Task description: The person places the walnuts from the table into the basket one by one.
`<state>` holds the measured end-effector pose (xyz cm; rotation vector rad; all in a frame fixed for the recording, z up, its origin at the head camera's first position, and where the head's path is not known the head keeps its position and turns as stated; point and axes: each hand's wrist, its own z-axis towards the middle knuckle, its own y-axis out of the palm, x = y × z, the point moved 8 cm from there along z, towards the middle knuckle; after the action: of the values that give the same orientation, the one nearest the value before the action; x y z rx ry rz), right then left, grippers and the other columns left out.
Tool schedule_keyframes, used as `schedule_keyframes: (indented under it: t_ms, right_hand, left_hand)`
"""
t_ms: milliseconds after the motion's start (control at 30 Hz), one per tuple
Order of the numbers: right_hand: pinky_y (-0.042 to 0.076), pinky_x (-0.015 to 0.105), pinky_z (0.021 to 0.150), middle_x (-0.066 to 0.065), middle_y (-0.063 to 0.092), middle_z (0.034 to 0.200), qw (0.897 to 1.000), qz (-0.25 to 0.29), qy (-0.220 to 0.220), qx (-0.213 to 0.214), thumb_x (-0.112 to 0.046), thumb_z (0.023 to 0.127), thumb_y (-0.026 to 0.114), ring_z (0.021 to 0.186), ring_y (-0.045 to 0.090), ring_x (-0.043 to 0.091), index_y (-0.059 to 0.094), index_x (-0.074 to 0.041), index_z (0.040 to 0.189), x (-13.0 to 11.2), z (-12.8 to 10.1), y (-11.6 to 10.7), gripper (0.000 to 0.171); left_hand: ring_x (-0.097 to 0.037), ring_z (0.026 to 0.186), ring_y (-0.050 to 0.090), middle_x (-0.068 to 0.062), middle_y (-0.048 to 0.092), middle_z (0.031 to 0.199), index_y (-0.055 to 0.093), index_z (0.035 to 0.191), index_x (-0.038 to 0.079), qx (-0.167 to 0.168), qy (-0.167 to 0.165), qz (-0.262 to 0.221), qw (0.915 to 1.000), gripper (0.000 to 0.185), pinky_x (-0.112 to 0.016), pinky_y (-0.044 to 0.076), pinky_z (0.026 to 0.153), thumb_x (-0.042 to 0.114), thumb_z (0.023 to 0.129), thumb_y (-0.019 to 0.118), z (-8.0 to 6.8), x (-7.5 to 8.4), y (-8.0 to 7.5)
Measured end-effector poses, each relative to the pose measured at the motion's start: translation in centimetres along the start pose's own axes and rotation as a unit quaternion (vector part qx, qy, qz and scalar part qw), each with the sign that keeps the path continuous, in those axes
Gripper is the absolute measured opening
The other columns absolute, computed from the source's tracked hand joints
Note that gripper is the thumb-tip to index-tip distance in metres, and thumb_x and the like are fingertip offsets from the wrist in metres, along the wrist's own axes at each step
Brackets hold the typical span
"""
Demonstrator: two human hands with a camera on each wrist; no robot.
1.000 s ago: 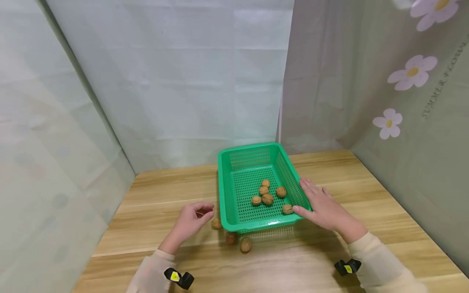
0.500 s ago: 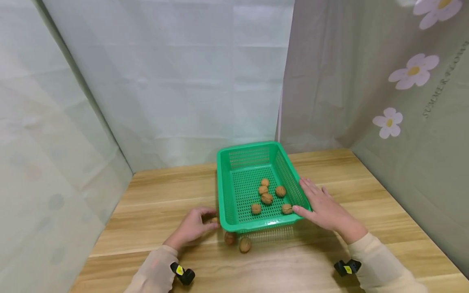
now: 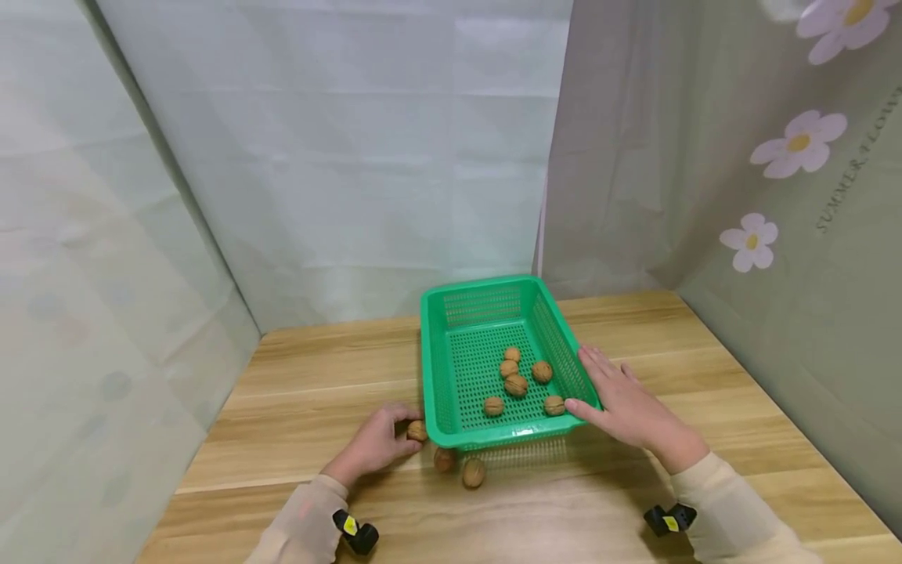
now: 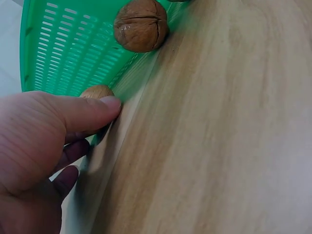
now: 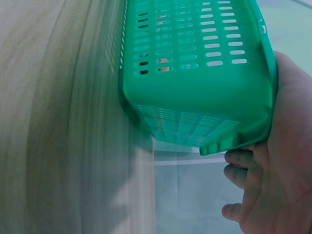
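My left hand (image 3: 380,440) is at the front left corner of a green plastic basket (image 3: 435,352). Thumb and fingers pinch a walnut (image 3: 417,431) low beside the basket wall, and the thumb partly covers this walnut (image 4: 97,91) in the left wrist view. Two more walnuts lie on the table by the basket's front: a darker one (image 3: 444,460) under the corner and a lighter one (image 3: 474,473) nearer me. My right hand (image 3: 623,403) holds the basket's front right rim, thumb over the inside, fingers hanging outside (image 5: 239,174). Several walnuts (image 3: 516,385) sit inside.
The basket stands on a wood-grain table (image 3: 317,376). Pale cloth (image 3: 395,196) hangs behind and left of the table, and a flower-printed curtain (image 3: 705,196) hangs on the right. Each sleeve carries a small black wrist camera (image 3: 355,533).
My left hand has moved right and taken hold of the walnut at the basket's corner. Inside the basket, one walnut has rolled toward the front. My right hand has stayed on the rim.
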<state>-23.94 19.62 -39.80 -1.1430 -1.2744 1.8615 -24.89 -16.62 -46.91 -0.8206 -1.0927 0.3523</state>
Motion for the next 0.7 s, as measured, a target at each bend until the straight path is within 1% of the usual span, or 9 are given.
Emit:
schedule_keyframes:
  t_ms: [200,367,567,700]
  right_hand:
    - [0.014,0.067,0.107,0.017,0.018,0.157,1.000,0.001,0.001,0.000,-0.061,0.093,0.048,0.145,0.013,0.035,0.016,-0.002,0.153,0.00,-0.05,0.02,0.090]
    - [0.015,0.067,0.107,0.017,0.018,0.158,1.000,0.001,0.000,0.001,-0.061,0.093,0.048,0.145,0.013,0.035,0.016,-0.002,0.153,-0.02,-0.02,0.02,0.090]
    - [0.013,0.066,0.108,0.017,0.017,0.158,1.000,0.004,0.000,-0.001,-0.061,0.093,0.048,0.145,0.012,0.034,0.015,-0.002,0.153,0.00,-0.05,0.04,0.090]
    - [0.014,0.066,0.108,0.017,0.017,0.158,1.000,0.005,0.000,0.000,-0.061,0.093,0.048,0.145,0.013,0.035,0.015,-0.002,0.153,0.00,-0.06,0.03,0.090]
  left_hand:
    - [-0.025,0.109,0.057,0.001,0.066,0.108,0.072,0.104,0.012,0.011,-0.015,0.001,0.9998,0.034,-0.047,0.044,0.095,0.016,0.073,0.085,-0.11,-0.15,-0.04]
    - [-0.022,0.107,0.058,0.003,0.067,0.106,0.073,0.104,0.014,0.024,-0.021,-0.005,0.9995,0.033,-0.046,0.045,0.094,0.017,0.074,0.084,-0.30,-0.20,-0.32]
    - [-0.016,0.102,0.061,0.006,0.067,0.104,0.073,0.105,0.014,0.035,-0.026,-0.014,0.9990,0.032,-0.040,0.048,0.091,0.019,0.075,0.083,-0.65,-0.22,-0.63]
    - [-0.013,0.096,0.062,0.007,0.068,0.102,0.073,0.105,0.015,0.041,-0.027,-0.027,0.9985,0.031,-0.035,0.051,0.085,0.020,0.076,0.083,-0.87,0.06,-0.89]
